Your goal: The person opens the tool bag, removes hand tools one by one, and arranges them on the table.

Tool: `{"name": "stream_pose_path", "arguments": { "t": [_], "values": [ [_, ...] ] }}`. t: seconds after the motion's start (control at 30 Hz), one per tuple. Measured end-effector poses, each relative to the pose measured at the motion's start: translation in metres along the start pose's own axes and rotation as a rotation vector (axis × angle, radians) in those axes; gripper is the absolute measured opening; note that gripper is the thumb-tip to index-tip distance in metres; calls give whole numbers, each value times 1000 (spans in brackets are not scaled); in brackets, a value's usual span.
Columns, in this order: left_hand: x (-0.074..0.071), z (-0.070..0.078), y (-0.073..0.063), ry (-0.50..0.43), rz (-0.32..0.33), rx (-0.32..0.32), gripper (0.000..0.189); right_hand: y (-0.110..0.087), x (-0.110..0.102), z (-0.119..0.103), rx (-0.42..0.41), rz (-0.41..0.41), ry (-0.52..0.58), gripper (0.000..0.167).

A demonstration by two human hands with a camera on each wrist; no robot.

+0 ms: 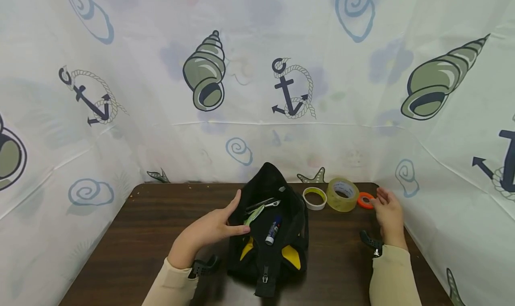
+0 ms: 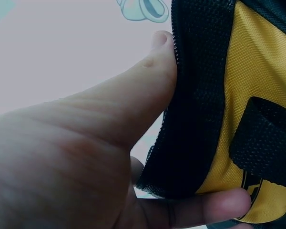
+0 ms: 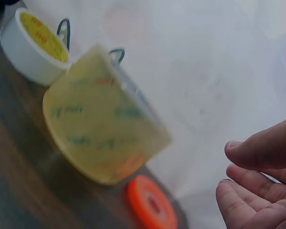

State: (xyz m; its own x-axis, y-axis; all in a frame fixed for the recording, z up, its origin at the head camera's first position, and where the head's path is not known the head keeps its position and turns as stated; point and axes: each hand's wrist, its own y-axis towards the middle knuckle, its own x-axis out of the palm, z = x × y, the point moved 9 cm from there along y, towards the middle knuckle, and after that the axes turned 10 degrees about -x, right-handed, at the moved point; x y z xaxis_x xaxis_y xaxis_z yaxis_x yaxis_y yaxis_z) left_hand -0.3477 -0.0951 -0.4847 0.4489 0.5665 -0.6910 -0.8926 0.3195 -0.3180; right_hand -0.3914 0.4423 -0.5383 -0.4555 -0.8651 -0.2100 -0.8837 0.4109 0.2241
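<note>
While the left hand (image 1: 213,228) grips the left rim of an open black-and-yellow fabric bag (image 1: 259,235) at the lower centre of the head view, the right hand (image 1: 390,215) hangs loosely at the right, its fingers slightly bent and nothing between them and the thumb. In the left wrist view, the left thumb lies against the bag's toothed zip edge and a finger reaches across its yellow side. Inside the bag, near the centre of the head view, lie a dark blue stick with a white end (image 1: 273,229), a slim light-green item (image 1: 254,215) and a silvery metal piece (image 1: 274,203) too small to make out. Right of the bag, along the far edge of a dark brown wood-grain table (image 1: 331,270), stand a narrow white tape roll (image 1: 314,207) with a yellow core, a wide translucent yellowish tape roll (image 1: 339,204), and a small flat orange ring (image 1: 365,207) just beside the right fingertips. White cloth (image 1: 257,91) printed with shells, anchors and spirals fills the upper frame.
</note>
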Motion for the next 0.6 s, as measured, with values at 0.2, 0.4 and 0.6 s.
{"name": "stream_pose_path", "arguments": {
  "t": [0.2, 0.4, 0.6],
  "values": [
    [0, 1, 0, -1, 1, -2, 115, -1, 2, -37, -69, 1, 22, 67],
    [1, 1, 0, -4, -3, -3, 114, -11, 7, -76, -174, -55, -27, 69],
    [0, 0, -1, 2, 3, -3, 115, -27, 26, -120, -252, -135, -74, 70]
  ]
}}
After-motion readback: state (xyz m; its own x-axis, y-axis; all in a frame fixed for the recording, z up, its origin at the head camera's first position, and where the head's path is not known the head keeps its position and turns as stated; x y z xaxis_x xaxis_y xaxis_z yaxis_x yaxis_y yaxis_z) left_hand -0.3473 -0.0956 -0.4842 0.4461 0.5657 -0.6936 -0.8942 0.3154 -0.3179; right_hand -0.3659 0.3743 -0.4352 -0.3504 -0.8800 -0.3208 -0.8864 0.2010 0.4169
